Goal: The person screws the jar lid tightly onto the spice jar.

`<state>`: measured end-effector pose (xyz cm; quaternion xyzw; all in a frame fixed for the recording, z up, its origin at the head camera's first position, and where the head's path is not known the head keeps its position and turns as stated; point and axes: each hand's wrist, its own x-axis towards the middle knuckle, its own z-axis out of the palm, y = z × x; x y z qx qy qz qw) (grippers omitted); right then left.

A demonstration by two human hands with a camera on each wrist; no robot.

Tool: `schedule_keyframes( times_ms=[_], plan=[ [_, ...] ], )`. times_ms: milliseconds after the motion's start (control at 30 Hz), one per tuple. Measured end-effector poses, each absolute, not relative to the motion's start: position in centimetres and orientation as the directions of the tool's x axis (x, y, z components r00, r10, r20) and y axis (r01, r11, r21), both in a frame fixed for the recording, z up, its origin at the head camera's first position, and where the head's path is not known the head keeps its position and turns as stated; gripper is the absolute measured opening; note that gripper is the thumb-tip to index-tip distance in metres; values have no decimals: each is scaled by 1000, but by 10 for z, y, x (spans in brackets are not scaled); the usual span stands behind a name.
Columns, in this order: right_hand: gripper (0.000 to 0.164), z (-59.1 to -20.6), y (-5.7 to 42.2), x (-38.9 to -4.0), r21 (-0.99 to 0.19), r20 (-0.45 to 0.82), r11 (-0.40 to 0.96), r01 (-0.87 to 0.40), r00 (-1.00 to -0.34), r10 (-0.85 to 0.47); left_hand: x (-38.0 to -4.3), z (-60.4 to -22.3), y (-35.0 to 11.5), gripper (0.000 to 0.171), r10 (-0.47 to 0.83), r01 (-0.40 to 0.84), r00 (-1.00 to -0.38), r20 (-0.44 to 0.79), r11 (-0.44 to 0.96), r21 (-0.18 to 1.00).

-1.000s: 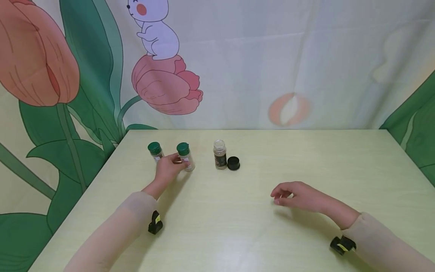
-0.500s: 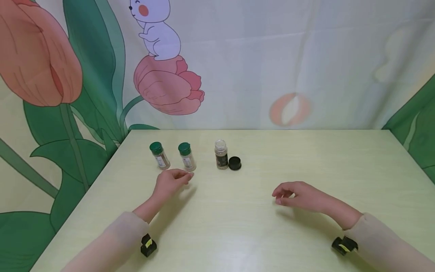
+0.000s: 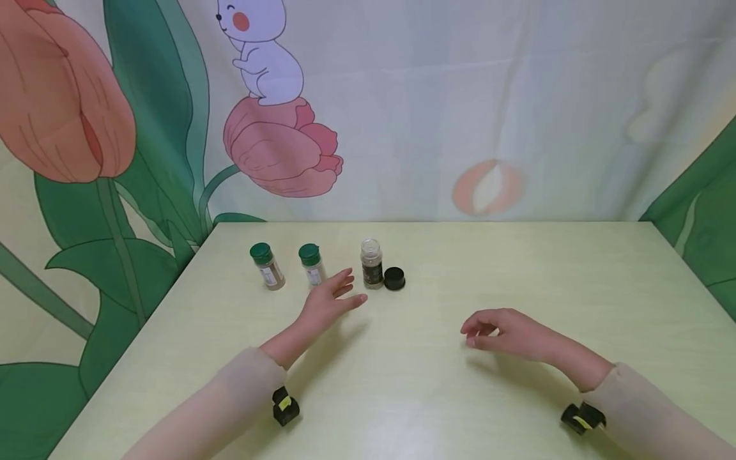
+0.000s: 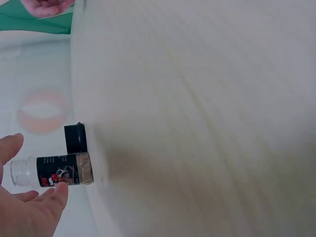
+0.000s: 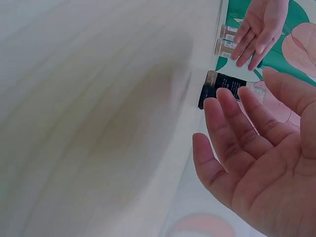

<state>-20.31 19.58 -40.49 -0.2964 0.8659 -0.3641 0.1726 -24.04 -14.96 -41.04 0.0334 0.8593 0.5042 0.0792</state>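
Observation:
An uncapped clear spice jar with a black label stands upright on the table, a black cap lying right beside it. Just to the jar's left my left hand hovers, thumb and fingers spread with nothing between them. In the left wrist view the black-labelled jar shows beyond the fingertips, seemingly apart from them. Partly behind that hand is a spice jar with a green lid; another green-lidded spice jar stands further left. My right hand holds nothing, its fingers loosely bent above the table at right.
The pale wooden table runs back to a printed cloth backdrop with tulips and a white animal. A small black camera is at the left wrist and another black camera at the right.
My left hand let go of the middle green-lidded jar, drew back, then moved right toward the black-labelled jar with its fingers spreading. The right hand stays in place.

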Motion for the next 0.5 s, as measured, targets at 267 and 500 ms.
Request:
schedule_keyframes(
  times_ms=[267,500],
  plan=[
    [35,-406,184,-212,-730,-48,571,-375,-806,-590,-266,-415,-129,78,82,-27,-994,-75,471,882],
    [40,-402,161,-228,-748,-11,566,-347,-846,-532,-284,-418,-123,77,50,-46,-996,-78,466,883]
  ],
)
